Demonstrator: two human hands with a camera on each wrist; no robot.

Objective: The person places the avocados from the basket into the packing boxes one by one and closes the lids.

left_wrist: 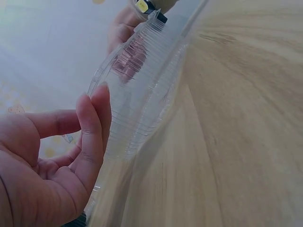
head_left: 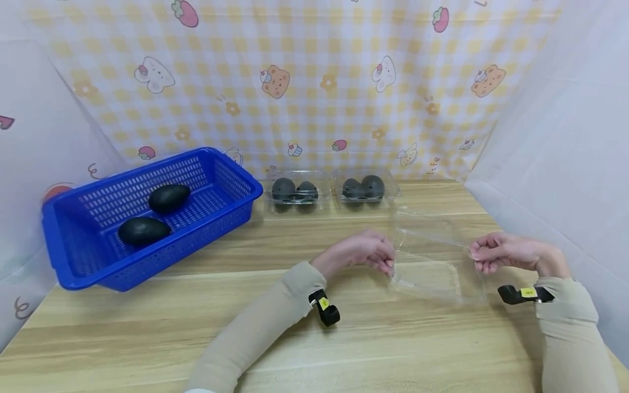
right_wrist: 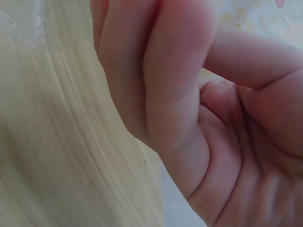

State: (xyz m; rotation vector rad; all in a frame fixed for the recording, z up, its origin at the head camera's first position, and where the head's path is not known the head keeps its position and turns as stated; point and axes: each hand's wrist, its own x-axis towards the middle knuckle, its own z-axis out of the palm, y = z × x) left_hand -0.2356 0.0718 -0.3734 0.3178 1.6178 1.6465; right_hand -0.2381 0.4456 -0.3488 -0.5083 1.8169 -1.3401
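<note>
The clear plastic container (head_left: 427, 273) was, in the head view, over the wooden tabletop (head_left: 368, 349), between the left hand (head_left: 358, 252) and the right hand (head_left: 516, 254), each pinching an edge of it; whether its underside touched the wood could not be told. The step in hand seemed to be handling the unfilled shell by its sides, and the next move probably called for a light, matched pinch, since so thin a plastic would likely flex. Behind stood two glossy clear boxes (head_left: 295, 202) holding rounded dark fruits (head_left: 283, 189), and to the left a rigid blue basket (head_left: 196, 237) with perforated walls held two smooth dark ovals (head_left: 144, 231). In the left wrist view, the left hand's fingertips met the container's curved rim, its wall finely ribbed and shiny, with the right hand beyond. In the right wrist view, the fingers bent inward over straight-grained wood; their pinch lay out of sight there.
</note>
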